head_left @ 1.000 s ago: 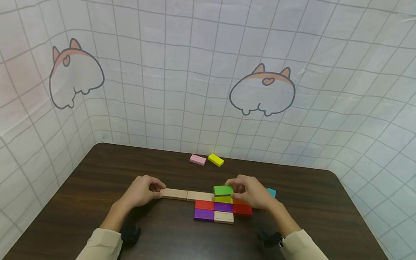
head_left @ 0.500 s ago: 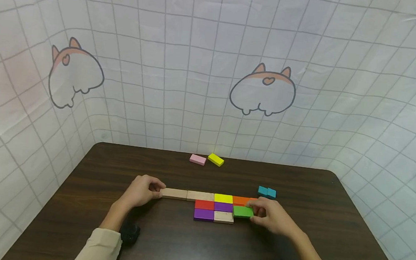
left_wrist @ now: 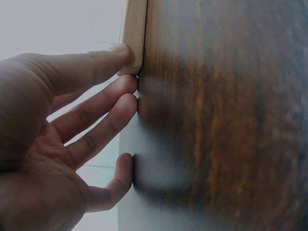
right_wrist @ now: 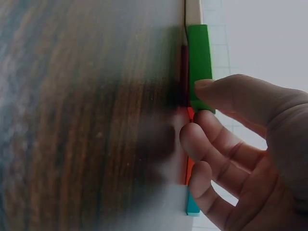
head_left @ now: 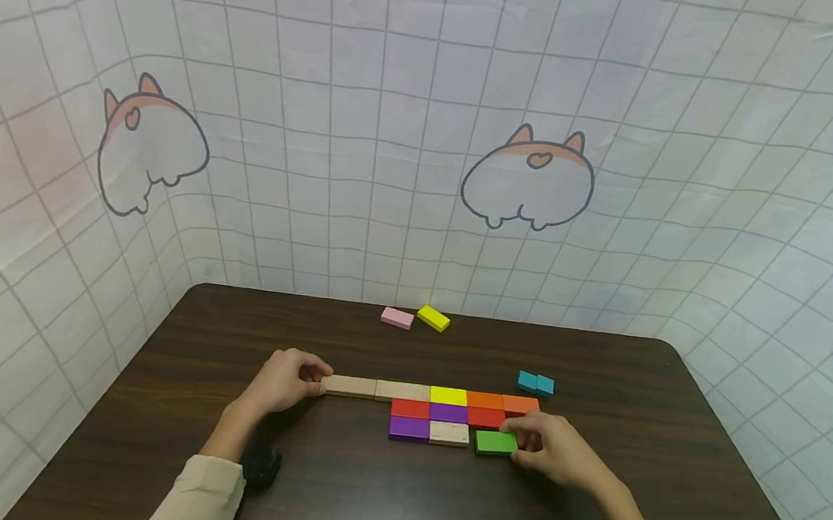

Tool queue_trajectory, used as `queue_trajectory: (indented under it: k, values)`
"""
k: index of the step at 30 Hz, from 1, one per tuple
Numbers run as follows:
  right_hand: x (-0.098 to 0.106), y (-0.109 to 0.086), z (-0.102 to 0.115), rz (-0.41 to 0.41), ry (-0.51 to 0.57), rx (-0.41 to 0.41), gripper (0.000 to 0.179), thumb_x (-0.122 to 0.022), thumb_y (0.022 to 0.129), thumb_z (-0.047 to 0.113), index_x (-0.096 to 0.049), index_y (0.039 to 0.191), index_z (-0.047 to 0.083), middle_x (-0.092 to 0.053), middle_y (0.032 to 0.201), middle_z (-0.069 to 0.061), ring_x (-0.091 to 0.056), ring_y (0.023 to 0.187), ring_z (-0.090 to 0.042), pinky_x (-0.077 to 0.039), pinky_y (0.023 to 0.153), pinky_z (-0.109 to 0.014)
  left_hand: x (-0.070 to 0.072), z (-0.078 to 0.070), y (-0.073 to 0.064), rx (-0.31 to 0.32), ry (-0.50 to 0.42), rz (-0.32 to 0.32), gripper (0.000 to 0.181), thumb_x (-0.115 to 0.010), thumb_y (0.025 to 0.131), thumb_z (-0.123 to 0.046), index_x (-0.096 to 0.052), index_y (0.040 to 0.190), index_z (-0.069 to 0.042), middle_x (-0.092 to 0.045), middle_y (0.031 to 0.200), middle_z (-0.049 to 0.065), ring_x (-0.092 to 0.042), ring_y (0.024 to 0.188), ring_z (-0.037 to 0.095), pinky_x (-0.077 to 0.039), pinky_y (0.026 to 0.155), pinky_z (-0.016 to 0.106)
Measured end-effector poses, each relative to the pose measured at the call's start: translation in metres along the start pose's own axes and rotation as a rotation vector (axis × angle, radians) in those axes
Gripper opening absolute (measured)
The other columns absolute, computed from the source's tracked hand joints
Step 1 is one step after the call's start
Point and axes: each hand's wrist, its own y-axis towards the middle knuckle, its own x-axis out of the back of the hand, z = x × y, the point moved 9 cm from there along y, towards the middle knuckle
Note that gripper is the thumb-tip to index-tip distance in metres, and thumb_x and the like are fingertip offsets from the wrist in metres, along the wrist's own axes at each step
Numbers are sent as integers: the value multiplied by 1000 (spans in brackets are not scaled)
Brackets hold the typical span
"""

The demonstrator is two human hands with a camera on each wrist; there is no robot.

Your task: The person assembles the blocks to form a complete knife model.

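Flat coloured wooden blocks lie in joined rows on the dark table. My left hand (head_left: 289, 383) pinches the left end of the plain wooden block (head_left: 350, 387) that begins the back row; in the left wrist view the thumb lies on that block's (left_wrist: 134, 36) side. My right hand (head_left: 552, 447) holds a green block (head_left: 495, 443) by its right end between thumb and fingers. This block is close to the right of the front row's plain block (head_left: 449, 434), in front of a red block (head_left: 486, 418). The right wrist view shows the thumb on the green block's (right_wrist: 200, 62) face.
The back row continues with another plain block (head_left: 402, 391), a yellow block (head_left: 448, 396) and two orange ones. Two teal blocks (head_left: 536, 384) lie behind its right end. A pink block (head_left: 397, 318) and a yellow one are near the table's (head_left: 267, 325) back edge, before a cloth wall.
My right hand has carried the green block from above the back row's yellow block rightward and toward me, to beside the front row. The left hand stays in place.
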Motion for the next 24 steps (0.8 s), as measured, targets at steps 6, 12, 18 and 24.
queue_trajectory:
  k: [6, 12, 18, 24]
  values:
    - [-1, 1, 0, 5, -2, -14, 30, -78, 89, 10, -73, 118, 9, -58, 82, 8, -48, 69, -1, -45, 63, -23, 0, 0, 0, 1, 1, 3, 17, -80, 88, -10, -80, 105, -12, -71, 88, -2, -63, 79, 10, -53, 73, 31]
    - [1, 0, -3, -4, -1, -50, 29, -79, 88, 14, -73, 117, 11, -59, 82, 8, -50, 68, -2, -46, 62, -22, 0, 1, 0, 8, 0, 0, 17, -80, 88, -9, -80, 105, -12, -71, 87, -1, -62, 78, 10, -53, 73, 31]
    - [5, 1, -2, -23, 18, -46, 26, -80, 88, 17, -74, 113, 13, -61, 80, 8, -51, 67, -3, -47, 61, -23, 1, 1, 0, 11, -4, -8, 16, -81, 87, -9, -80, 103, -12, -70, 86, -1, -62, 77, 11, -52, 72, 31]
    - [2, 4, 0, -10, -4, -42, 18, -80, 89, 17, -77, 106, 17, -60, 78, 9, -50, 66, -2, -46, 61, -22, 0, 1, 0, 9, 0, -8, 17, -81, 87, -9, -80, 103, -12, -70, 86, -1, -62, 77, 11, -52, 72, 31]
